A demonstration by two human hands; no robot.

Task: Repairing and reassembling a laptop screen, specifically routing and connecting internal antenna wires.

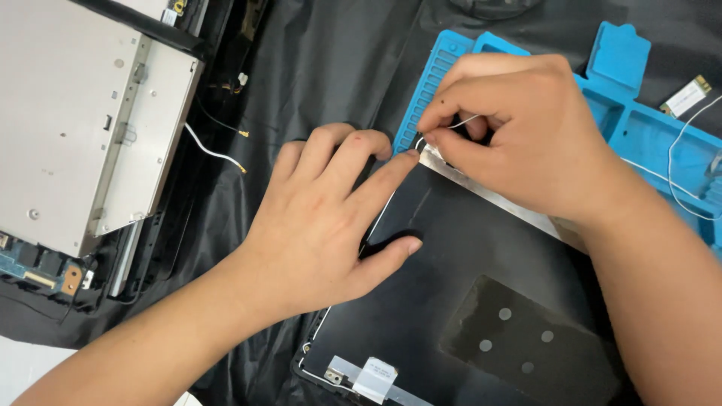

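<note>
Wire (460,122), thin and white, is pinched between thumb and forefinger of the right hand (519,135) at the upper corner of the black laptop lid (451,301); its free length runs left-down along the lid's edge, under the left hand (323,225); that hand lies flat with fingers spread, forefinger tip touching the same corner — gripping nothing. Blue tray (624,113) crowds just behind; open room lies toward the grey metal chassis (75,113), far left.
</note>
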